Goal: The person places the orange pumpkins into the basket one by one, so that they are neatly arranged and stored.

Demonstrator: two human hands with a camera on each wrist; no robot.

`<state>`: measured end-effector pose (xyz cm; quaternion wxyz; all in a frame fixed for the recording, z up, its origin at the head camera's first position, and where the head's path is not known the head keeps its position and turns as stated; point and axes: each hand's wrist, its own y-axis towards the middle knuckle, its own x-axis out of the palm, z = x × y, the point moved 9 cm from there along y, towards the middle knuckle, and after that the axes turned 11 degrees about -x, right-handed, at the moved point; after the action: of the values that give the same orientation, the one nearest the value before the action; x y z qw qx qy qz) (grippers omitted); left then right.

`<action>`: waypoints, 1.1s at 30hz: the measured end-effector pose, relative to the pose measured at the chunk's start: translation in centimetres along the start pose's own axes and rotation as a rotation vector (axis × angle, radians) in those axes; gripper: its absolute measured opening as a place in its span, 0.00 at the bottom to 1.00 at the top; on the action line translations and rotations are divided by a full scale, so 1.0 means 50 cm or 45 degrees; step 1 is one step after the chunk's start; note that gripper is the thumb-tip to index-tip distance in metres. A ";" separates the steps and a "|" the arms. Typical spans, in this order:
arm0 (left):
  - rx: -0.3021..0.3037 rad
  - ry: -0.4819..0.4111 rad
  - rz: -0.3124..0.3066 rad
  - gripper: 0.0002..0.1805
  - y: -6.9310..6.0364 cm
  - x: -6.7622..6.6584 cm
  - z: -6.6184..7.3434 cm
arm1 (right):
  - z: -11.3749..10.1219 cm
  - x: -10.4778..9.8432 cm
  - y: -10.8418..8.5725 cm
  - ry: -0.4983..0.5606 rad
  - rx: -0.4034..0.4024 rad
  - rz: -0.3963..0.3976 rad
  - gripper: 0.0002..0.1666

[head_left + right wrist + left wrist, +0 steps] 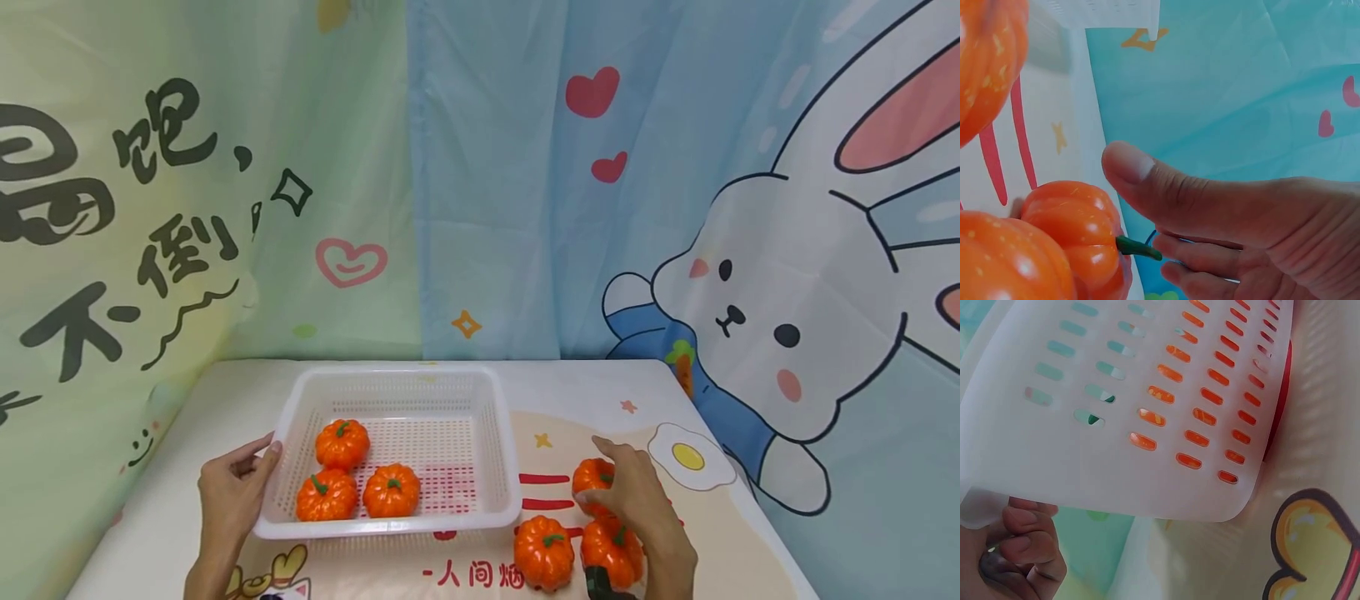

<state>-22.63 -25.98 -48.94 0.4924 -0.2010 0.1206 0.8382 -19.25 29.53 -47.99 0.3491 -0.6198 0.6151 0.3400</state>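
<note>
A white plastic basket [495,500] stands on the table, and three orange pumpkins [393,491] lie in its left half. The left hand [231,492] holds the basket's left rim between thumb and curled fingers; in the left wrist view this hand [1019,550] is at the rim's edge. Right of the basket are three more pumpkins [543,553]. Over the farthest of them [592,475] the right hand [637,500] is spread, thumb and fingers apart. In the right wrist view the right hand [1229,231] is beside that pumpkin's green stem [1138,247], with nothing gripped.
A printed cloth with a fried egg [688,457] and red lettering covers the table [570,383]. Behind it hangs a curtain [487,208] with a rabbit and hearts. A dark object [598,583] shows at the bottom edge, by the right wrist.
</note>
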 end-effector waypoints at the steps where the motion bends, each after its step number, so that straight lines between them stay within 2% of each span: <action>1: 0.002 -0.003 0.001 0.18 0.000 0.000 0.001 | 0.003 0.000 0.000 0.000 0.006 -0.001 0.54; 24: 0.003 0.018 0.003 0.18 0.001 0.000 0.000 | 0.054 0.017 0.001 0.005 0.109 -0.013 0.54; 33: -0.002 0.024 0.006 0.17 -0.001 -0.001 0.000 | 0.067 0.031 0.006 0.036 0.120 -0.015 0.50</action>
<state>-22.59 -25.99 -48.95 0.4892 -0.2090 0.1251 0.8375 -19.50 31.55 -51.05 0.3713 -0.6110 0.6316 0.2999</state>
